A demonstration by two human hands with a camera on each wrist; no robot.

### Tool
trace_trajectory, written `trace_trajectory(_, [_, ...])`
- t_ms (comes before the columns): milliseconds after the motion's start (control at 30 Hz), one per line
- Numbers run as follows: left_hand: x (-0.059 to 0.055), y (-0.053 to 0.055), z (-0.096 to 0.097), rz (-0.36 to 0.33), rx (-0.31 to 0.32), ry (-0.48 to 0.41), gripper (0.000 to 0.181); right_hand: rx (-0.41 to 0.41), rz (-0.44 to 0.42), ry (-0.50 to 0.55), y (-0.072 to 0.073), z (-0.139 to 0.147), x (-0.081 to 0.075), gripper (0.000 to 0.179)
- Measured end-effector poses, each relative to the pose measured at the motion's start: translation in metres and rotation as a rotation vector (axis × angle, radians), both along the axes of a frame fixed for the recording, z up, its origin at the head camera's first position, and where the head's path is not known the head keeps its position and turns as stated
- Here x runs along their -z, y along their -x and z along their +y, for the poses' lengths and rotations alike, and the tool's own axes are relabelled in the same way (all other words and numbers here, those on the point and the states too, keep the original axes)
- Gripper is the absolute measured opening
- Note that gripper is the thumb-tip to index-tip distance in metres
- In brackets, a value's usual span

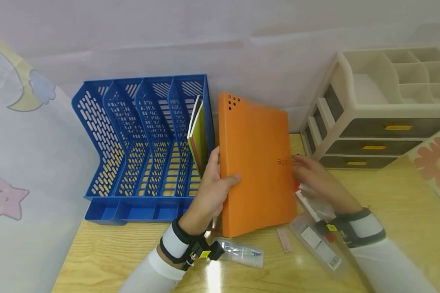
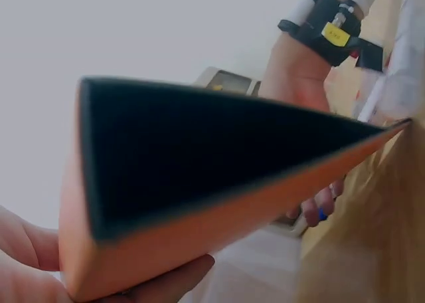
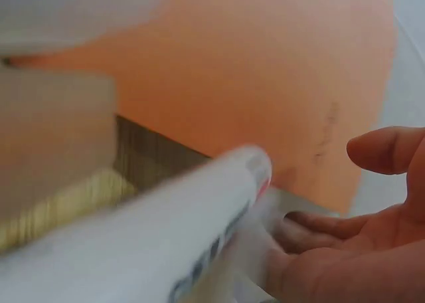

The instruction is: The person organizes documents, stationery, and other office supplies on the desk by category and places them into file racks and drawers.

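My left hand (image 1: pixel 213 189) grips a large orange file folder (image 1: pixel 258 167) by its spine, thumb on the front cover. The folder stands upright and tilted, with punched holes near its top corner. In the left wrist view, the covers of the folder (image 2: pixel 199 240) spread from the wide spine and draw together at the far edge, with a dark inside. My right hand (image 1: pixel 313 175) is at that far edge. In the right wrist view, its thumb (image 3: pixel 385 150) is apart from the orange cover and its fingers are loosely bent near the lower edge.
A blue file rack (image 1: pixel 146 162) stands left, with thin books (image 1: pixel 197 138) in its rightmost slot. A cream drawer organizer (image 1: pixel 370 108) is at back right. On the table lie a clear pen case (image 1: pixel 240 253), a labelled plastic pack (image 1: pixel 320 248), a pink strip (image 1: pixel 284 240) and a red-and-white marker (image 1: pixel 307 204).
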State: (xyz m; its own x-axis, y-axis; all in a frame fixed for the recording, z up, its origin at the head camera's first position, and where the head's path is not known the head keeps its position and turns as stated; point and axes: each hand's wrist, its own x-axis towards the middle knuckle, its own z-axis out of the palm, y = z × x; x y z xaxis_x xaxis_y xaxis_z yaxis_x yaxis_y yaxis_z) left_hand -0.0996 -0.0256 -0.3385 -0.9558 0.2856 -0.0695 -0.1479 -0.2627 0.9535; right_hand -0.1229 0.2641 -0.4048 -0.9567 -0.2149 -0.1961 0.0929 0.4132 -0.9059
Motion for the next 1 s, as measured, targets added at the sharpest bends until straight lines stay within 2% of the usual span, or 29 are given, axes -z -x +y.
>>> trace_trajectory(167, [-0.009, -0.005, -0.002, 0.103, 0.008, 0.012, 0.074, -0.009, 0.031, 0.026, 0.001, -0.008, -0.005, 0.062])
trace_trajectory(300, [-0.011, -0.008, -0.005, 0.161, 0.02, 0.009, 0.073, 0.044, 0.063, 0.08, 0.001, -0.011, -0.003, 0.054])
trace_trajectory(400, [-0.011, -0.008, -0.007, 0.209, 0.033, 0.004, 0.073, 0.089, 0.084, 0.212, 0.0, -0.013, -0.003, 0.039])
trace_trajectory(467, [-0.01, -0.009, -0.008, 0.242, 0.04, 0.014, 0.072, 0.108, 0.09, 0.347, -0.001, -0.014, -0.003, 0.029])
trace_trajectory(533, [-0.009, -0.009, -0.01, 0.272, 0.052, 0.024, 0.072, 0.119, 0.097, 0.481, -0.003, -0.016, -0.004, 0.023])
trace_trajectory(600, [-0.008, -0.008, -0.011, 0.303, 0.065, 0.038, 0.07, 0.137, 0.102, 0.547, -0.004, -0.017, -0.005, 0.021])
trace_trajectory(733, [-0.007, -0.008, -0.013, 0.36, 0.072, 0.098, 0.065, 0.194, 0.119, 0.521, -0.009, -0.02, -0.009, 0.022])
trace_trajectory(933, [-0.002, -0.009, -0.013, 0.429, 0.021, 0.21, 0.056, 0.271, 0.182, 0.443, -0.014, -0.023, -0.016, 0.034])
trace_trajectory(1000, [0.001, -0.009, -0.012, 0.438, 0.006, 0.217, 0.055, 0.3, 0.202, 0.407, -0.016, -0.024, -0.019, 0.038])
